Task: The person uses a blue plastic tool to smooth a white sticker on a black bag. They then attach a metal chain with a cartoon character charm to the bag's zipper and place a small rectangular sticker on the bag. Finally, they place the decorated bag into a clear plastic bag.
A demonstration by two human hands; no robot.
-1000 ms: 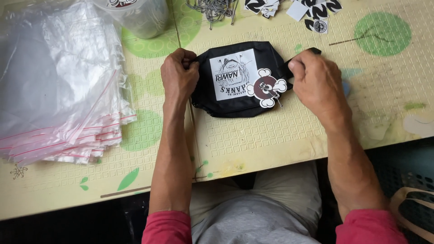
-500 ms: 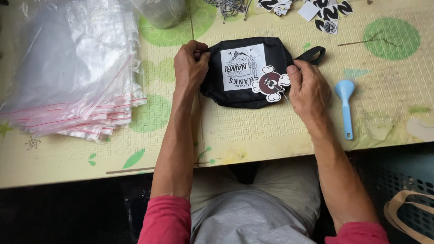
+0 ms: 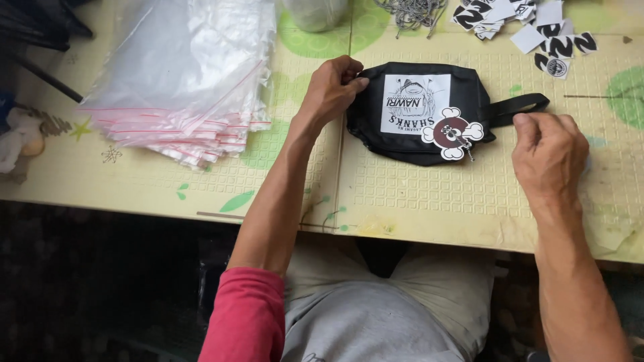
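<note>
A: From the head view, we see the black pouch (image 3: 429, 110) lying flat on the pale mat (image 3: 416, 194). That's our landmark.

B: Agreed. Our left hand (image 3: 332, 90) sits at the pouch's left end, fingers curled tight and pinching its upper corner.

A: And our right hand (image 3: 549, 155) is just right of the pouch, below its strap (image 3: 520, 107). The fingers are bent into a loose fist; whether they touch or hold the strap's tip we cannot tell.

B: On the pouch's face there is a white printed patch (image 3: 414, 104), and at its lower right a round brown charm (image 3: 453, 133) with white lobes.

A: Well left of the pouch lies a stack of clear zip bags (image 3: 188, 87) with red strips.

B: Above the pouch to the right, black-and-white stickers (image 3: 523, 23) are scattered; directly above it, a heap of metal chains (image 3: 412, 10).
</note>
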